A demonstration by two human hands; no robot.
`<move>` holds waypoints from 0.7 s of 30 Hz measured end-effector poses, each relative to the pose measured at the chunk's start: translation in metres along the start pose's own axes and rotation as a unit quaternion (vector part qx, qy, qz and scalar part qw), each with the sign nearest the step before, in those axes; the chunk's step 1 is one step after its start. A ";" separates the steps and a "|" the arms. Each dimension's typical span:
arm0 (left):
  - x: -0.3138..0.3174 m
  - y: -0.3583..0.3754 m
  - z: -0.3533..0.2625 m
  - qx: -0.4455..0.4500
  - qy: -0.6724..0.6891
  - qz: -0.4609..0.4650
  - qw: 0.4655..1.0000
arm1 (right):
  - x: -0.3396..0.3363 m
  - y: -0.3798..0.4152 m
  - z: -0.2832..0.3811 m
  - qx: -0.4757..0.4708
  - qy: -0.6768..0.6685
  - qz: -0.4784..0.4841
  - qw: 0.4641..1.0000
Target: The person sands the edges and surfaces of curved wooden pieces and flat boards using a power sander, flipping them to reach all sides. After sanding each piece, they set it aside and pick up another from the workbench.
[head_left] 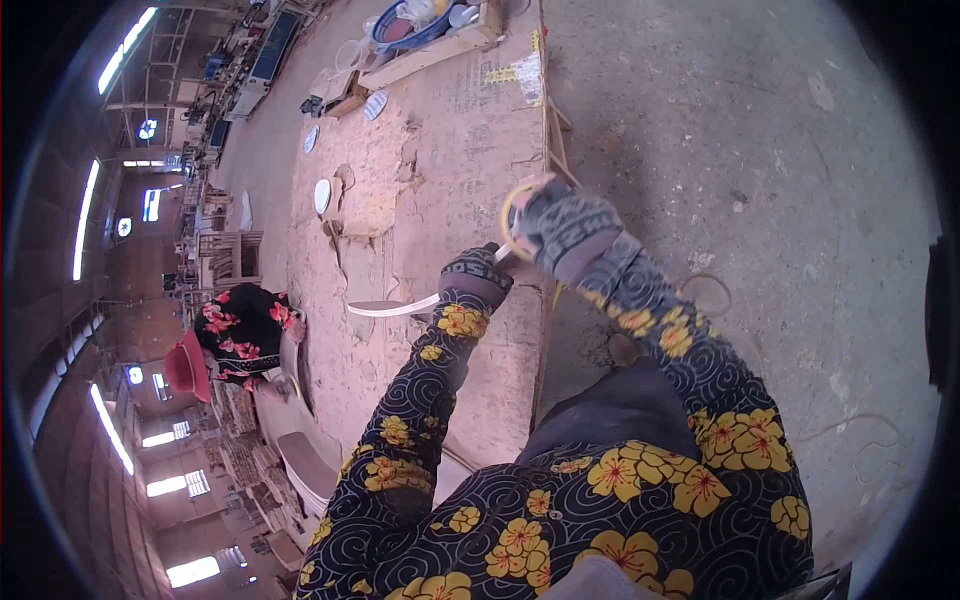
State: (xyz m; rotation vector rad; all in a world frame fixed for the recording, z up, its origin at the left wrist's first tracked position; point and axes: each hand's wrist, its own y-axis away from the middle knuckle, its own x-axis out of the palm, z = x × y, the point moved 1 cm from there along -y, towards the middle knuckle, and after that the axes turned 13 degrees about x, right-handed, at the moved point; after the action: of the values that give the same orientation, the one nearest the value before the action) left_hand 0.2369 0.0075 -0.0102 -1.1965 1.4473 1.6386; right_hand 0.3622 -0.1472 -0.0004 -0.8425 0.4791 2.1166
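Note:
My left hand (475, 280), in a dark patterned glove, is closed around a thin curved pale strip (395, 306) above the wooden table (470, 180). One end of the strip sticks out to the left, and the other runs toward my right hand. Smeared by motion, my right hand (570, 225) is gloved too and sits beyond the table's right edge. Its fingers are wrapped round a yellow ring-shaped thing (508, 220), maybe a roll of tape. Whether it touches the strip's far end is unclear.
Round pale discs (322, 196) lie on the table. At its far end a blue basket (410, 35) stands behind a wooden bar (430, 55). A co-worker in a red hat (187, 367) bends over the left side. Curved boards (305, 465) are stacked at lower left.

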 end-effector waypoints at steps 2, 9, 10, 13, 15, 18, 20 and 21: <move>-0.003 0.000 -0.002 -0.012 0.005 0.017 1.000 | 0.011 0.002 0.002 0.060 -0.017 0.013 0.998; 0.004 0.002 0.005 0.013 0.017 -0.026 0.999 | 0.031 -0.021 -0.105 0.157 -0.322 -0.045 0.932; 0.005 0.002 0.004 0.011 0.019 -0.028 0.999 | 0.052 -0.034 -0.132 0.213 -0.390 0.004 0.896; 0.000 0.002 0.002 0.008 0.016 -0.031 0.999 | 0.074 -0.043 -0.146 0.237 -0.435 0.020 0.869; 0.000 0.001 0.001 0.007 0.014 -0.017 1.000 | 0.065 -0.035 -0.135 0.178 -0.332 -0.034 0.926; -0.005 -0.001 0.001 0.008 0.003 -0.005 1.000 | 0.008 -0.001 -0.059 -0.021 -0.108 -0.086 0.990; -0.007 -0.004 0.002 0.003 0.011 0.006 1.000 | 0.014 0.021 -0.034 -0.082 -0.050 -0.130 0.987; -0.009 -0.004 0.003 0.000 0.015 0.017 1.000 | 0.017 0.029 -0.028 -0.113 -0.021 -0.149 0.982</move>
State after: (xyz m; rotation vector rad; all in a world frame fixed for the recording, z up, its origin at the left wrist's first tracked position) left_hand 0.2437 0.0120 -0.0033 -1.2068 1.4933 1.6492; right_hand 0.3428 -0.1721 -0.0312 -0.9313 0.0810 1.9273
